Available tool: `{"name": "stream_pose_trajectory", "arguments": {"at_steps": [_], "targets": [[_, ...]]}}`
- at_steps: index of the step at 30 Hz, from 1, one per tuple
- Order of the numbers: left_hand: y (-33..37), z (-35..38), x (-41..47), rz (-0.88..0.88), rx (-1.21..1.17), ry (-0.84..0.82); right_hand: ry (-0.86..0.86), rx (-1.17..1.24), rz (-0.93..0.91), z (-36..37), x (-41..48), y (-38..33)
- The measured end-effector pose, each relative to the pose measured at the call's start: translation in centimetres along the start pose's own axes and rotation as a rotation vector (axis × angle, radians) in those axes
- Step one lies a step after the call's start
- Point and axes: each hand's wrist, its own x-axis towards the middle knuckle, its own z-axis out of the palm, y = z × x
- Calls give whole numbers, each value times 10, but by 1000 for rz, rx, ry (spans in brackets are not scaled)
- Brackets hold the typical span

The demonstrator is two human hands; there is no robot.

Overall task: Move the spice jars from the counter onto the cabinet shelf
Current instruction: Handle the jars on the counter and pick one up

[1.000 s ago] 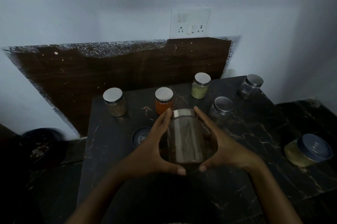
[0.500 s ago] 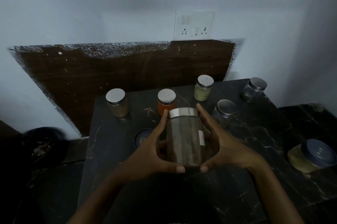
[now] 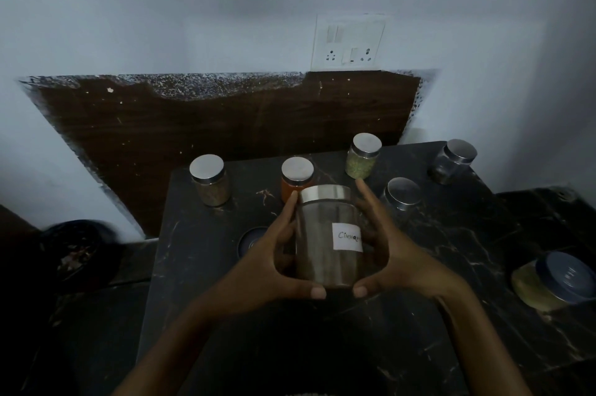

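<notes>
I hold labelled jar (image 3: pixel 322 244) above counter (image 3: pixel 451 266) middle, left hand (image 3: pixel 267 266) and right hand (image 3: pixel 396 263) fingers curled round it.

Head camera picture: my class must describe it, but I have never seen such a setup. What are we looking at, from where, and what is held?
No machine here: a person wears one wide-angle camera on the head, looking forward and down, so both arms enter from below. The left hand and right hand hold a jar between them over the dark counter; its label begins "Cinn", the rest hidden. Behind stand a brown jar, an orange jar, a green jar and two dark jars. A blue-lidded jar sits far right.
</notes>
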Motion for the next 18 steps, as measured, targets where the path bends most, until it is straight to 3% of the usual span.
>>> {"name": "stream_pose_trajectory", "arguments": {"at_steps": [8,18], "targets": [[-2,-3,7,-128,189,-17,12,-108,-7,11,9,1],[20,-20,1,27,98,-3,-21,-96,-97,-5,13,-28]]}}
